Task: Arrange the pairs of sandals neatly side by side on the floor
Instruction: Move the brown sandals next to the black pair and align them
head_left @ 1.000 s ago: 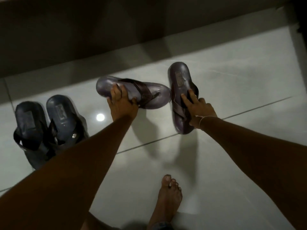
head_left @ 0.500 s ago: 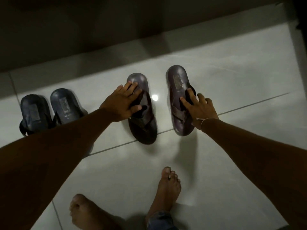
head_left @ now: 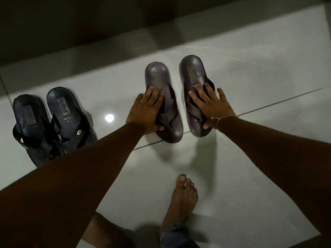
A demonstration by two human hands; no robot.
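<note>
Brown sandal pair, frame centre: left hand [head_left: 145, 113] flat on left sandal [head_left: 163, 102], right hand [head_left: 212, 106] spread on right sandal [head_left: 195, 97]. Black pair [head_left: 52, 126], lower left, already aligned. Step: final squaring; next, likely closing the gap and releasing.

A home, most likely an entry or hallway. Glossy pale floor tiles [head_left: 250, 72] fill most of the frame and mirror a ceiling light [head_left: 109, 117] at centre left. Sandals stand in pairs: dark sandals [head_left: 52, 122] at left, brown sandals [head_left: 179, 97] at centre. A bare foot [head_left: 182, 199] stands at lower centre.
</note>
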